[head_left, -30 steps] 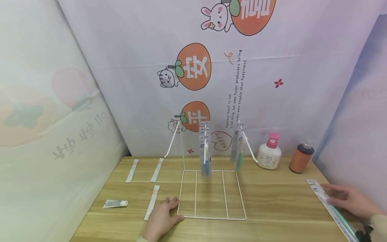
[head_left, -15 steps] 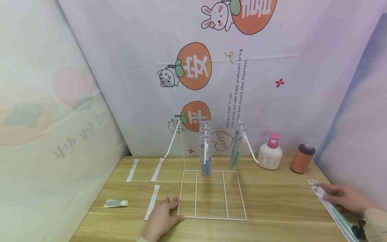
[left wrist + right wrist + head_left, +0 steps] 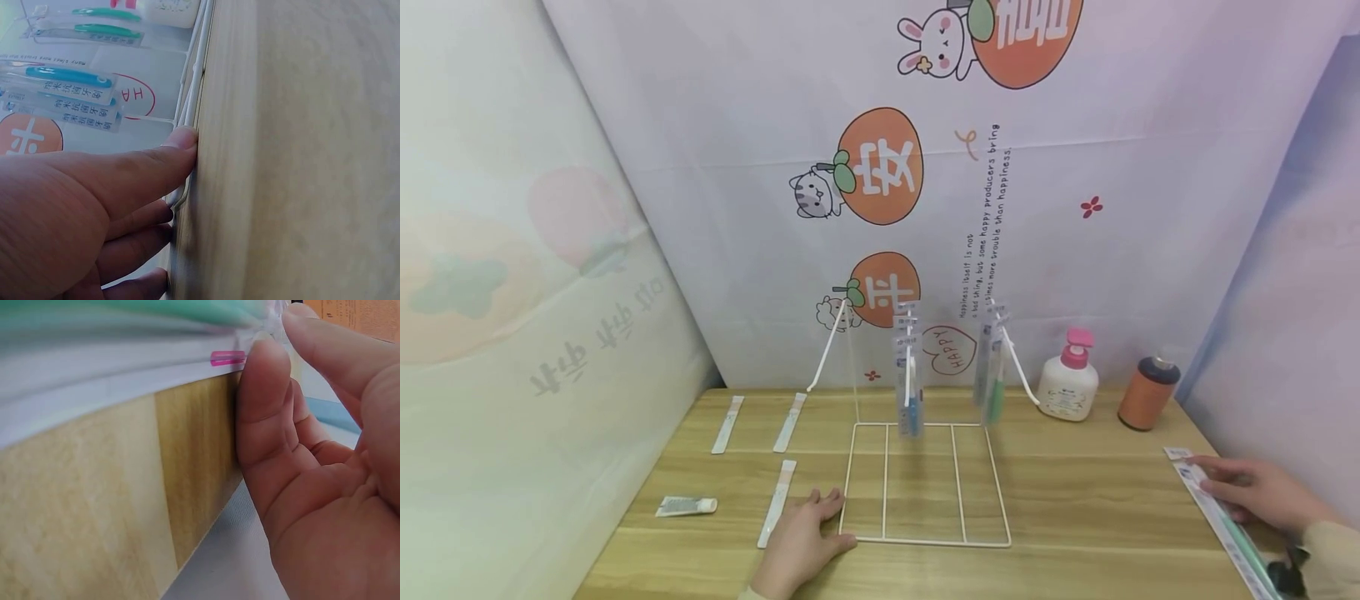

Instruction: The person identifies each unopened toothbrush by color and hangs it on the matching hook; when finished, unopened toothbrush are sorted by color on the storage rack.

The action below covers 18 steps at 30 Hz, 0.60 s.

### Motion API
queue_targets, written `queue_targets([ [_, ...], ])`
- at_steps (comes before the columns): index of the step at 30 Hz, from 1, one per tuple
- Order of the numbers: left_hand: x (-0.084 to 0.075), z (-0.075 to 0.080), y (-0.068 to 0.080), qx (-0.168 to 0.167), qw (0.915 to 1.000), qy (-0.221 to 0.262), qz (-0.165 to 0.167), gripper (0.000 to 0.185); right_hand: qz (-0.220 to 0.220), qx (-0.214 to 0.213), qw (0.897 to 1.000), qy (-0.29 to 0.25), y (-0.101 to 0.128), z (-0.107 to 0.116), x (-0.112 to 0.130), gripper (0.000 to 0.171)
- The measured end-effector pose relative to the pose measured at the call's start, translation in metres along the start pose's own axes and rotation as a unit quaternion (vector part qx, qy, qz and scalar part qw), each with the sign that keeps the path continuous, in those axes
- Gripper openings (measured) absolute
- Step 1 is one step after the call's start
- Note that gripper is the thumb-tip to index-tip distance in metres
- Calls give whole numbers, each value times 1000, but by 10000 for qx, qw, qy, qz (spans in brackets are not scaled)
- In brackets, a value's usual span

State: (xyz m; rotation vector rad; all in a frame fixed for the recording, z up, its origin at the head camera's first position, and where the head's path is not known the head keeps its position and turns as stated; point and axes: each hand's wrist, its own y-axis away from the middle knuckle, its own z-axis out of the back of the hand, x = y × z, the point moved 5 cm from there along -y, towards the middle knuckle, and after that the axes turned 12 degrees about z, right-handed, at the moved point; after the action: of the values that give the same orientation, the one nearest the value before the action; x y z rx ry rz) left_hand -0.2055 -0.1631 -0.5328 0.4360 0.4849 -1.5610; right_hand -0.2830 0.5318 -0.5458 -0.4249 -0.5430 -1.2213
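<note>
In the head view my left hand (image 3: 801, 542) rests at the near left corner of a white wire display rack (image 3: 925, 542), thumb on the front wire and fingers by the side wire. The left wrist view shows the thumb (image 3: 169, 150) pressing that wire by the wooden table. Far right, my right hand (image 3: 1270, 496) pinches the edge of a packaged green toothbrush (image 3: 1225, 525) lying along the table's right side. Packaged toothbrushes with blue handles (image 3: 912, 408) hang on the middle hook; packaged green ones (image 3: 996, 396) hang on the right hook. The left hook (image 3: 827, 346) carries none.
Several slim white packets, such as the nearest packet (image 3: 777, 504), lie left of the rack near a small toothpaste tube (image 3: 685, 506). A pump bottle (image 3: 1067, 387) and an orange can with dark top (image 3: 1148, 396) stand back right. Printed cloth walls surround the table.
My right hand has shifted slightly along the toothbrush package toward its top end. A green toothbrush on the right hook has swung to and fro. My left hand stays put.
</note>
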Motion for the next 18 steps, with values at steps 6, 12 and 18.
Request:
queue_targets([
  [6,1,-1,0,-2,10000,39,-3,69,-275,-69,9996,-91,2,0,0,63],
  [12,1,-1,0,-2,10000,67,32,69,-240,-241,9992,-228,5,-1,5,65],
  [18,1,0,0,-16,10000,31,39,69,116,-773,9968,-167,9,3,24,59],
])
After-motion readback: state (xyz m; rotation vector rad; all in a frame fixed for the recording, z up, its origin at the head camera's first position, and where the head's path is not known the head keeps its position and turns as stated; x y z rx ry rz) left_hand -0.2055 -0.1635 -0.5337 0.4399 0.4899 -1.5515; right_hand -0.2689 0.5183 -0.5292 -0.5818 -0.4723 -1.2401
